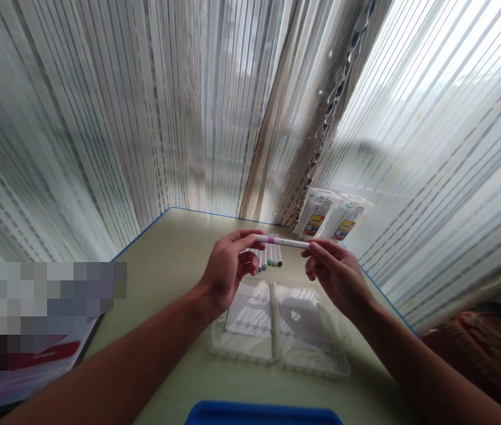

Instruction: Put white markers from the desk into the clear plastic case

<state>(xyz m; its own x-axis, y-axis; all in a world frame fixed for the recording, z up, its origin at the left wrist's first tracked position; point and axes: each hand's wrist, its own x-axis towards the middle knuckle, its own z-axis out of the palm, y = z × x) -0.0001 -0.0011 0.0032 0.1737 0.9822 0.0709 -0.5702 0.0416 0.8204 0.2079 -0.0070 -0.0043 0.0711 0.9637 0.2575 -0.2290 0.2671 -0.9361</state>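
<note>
A white marker pen (282, 241) with a pink band is held level above the table, one end in each hand. My left hand (228, 265) pinches its left end between thumb and fingers. My right hand (334, 271) pinches the right end. Below the hands lies an open clear plastic case (277, 330) with ribbed slots. Several more markers (270, 257) with coloured caps lie on the table just behind the hands.
Two packaged marker sets (332, 215) lean against the curtain at the far right corner. Striped sheer curtains surround the pale table (166, 260). A blue tray edge (261, 413) shows at the near side. A booklet (24, 372) lies at the left.
</note>
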